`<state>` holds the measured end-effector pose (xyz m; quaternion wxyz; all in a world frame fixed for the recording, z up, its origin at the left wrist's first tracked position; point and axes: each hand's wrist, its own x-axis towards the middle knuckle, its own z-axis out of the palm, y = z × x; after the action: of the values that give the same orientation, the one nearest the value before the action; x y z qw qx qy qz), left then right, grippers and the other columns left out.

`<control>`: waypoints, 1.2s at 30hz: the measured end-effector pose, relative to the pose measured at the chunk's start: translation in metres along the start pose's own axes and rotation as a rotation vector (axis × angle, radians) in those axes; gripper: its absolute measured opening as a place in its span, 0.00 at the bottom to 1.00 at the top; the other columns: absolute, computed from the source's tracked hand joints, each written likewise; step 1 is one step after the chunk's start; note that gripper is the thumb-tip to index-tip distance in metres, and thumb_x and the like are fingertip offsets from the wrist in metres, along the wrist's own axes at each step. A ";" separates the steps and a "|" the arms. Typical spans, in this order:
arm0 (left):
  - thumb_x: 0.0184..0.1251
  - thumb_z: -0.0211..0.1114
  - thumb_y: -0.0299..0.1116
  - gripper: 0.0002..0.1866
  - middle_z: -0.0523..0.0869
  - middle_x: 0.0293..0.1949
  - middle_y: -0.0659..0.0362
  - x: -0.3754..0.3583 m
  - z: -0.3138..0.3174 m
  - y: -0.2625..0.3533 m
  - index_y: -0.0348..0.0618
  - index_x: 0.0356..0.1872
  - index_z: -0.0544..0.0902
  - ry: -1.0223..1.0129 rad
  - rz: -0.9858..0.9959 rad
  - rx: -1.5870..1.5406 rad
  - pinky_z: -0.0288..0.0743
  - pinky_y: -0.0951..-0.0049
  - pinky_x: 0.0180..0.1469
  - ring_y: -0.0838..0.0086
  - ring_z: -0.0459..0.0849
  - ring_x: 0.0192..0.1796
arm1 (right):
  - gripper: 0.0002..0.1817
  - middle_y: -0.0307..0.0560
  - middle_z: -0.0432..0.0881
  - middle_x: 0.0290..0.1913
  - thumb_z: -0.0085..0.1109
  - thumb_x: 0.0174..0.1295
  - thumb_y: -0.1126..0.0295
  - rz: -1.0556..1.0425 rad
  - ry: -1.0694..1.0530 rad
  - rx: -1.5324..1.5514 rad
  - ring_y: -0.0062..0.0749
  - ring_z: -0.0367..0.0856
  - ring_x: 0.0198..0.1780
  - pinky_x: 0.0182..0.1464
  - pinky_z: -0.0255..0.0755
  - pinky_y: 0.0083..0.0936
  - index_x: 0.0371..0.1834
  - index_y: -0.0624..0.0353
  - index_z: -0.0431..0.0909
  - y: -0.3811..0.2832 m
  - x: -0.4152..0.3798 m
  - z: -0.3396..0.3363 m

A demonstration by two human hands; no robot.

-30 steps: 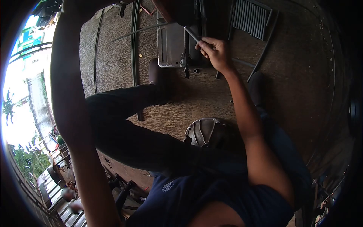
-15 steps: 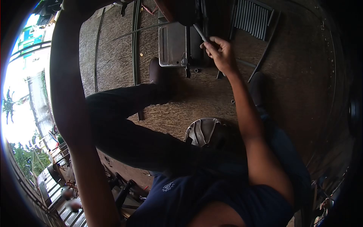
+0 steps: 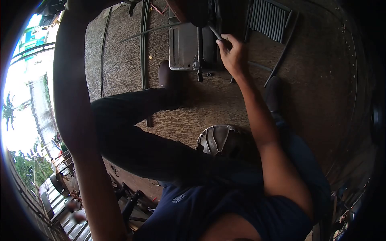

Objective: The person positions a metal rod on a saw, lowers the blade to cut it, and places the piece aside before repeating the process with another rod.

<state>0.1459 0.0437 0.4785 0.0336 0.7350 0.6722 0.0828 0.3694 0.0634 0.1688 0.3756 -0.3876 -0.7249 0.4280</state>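
Observation:
My right hand (image 3: 234, 54) is closed in a pinch at the lower end of a short grey metal rod (image 3: 214, 32). The rod's upper end meets a dark assembly at the top middle, in shadow, with a reddish-brown panel (image 3: 177, 10) at its edge. Just left of the hand lies a grey metal case (image 3: 183, 46), with an upright bar and a clamp-like fitting (image 3: 196, 64) along its right side. A small ring-shaped nut (image 3: 209, 74) sits below the fitting. My left arm (image 3: 74, 88) rises along the left side to the top edge; its hand is outside the frame.
Long thin metal bars (image 3: 144, 52) lie on the worn floor at left. A ribbed grey rack (image 3: 268, 20) and angled rods (image 3: 281, 56) are at upper right. Between my legs stands a round ribbed metal housing (image 3: 215, 140). Metal railings (image 3: 34, 50) border the bright left side.
My right hand has shifted slightly up and right, with the rod tilting a little. The fingers have turned around its lower end. My left arm is nearly unchanged.

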 end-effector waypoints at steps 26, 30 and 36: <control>0.72 0.48 0.41 0.27 0.78 0.58 0.61 0.005 0.011 -0.032 0.42 0.68 0.74 -0.048 -0.131 -0.561 0.75 0.65 0.63 0.74 0.75 0.50 | 0.11 0.57 0.87 0.36 0.68 0.62 0.72 -0.020 0.056 0.073 0.43 0.88 0.33 0.34 0.79 0.32 0.44 0.69 0.85 -0.005 -0.003 0.014; 0.75 0.45 0.51 0.30 0.80 0.52 0.65 0.008 0.014 -0.037 0.46 0.69 0.73 0.008 -0.160 -1.028 0.74 0.53 0.69 0.72 0.78 0.46 | 0.14 0.57 0.88 0.36 0.68 0.64 0.69 0.080 0.002 0.125 0.38 0.87 0.30 0.33 0.78 0.30 0.47 0.69 0.85 -0.006 -0.005 0.014; 0.74 0.47 0.52 0.30 0.80 0.39 0.65 -0.003 0.004 -0.039 0.45 0.68 0.74 -0.226 -0.184 -1.539 0.77 0.50 0.66 0.77 0.79 0.41 | 0.16 0.43 0.88 0.30 0.67 0.66 0.69 0.142 -0.072 0.177 0.17 0.81 0.28 0.29 0.73 0.20 0.51 0.70 0.84 -0.004 -0.006 0.012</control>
<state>0.1075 0.0448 0.4681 0.6087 0.4503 0.4762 0.4471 0.3601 0.0533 0.1669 0.3507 -0.3876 -0.6679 0.5298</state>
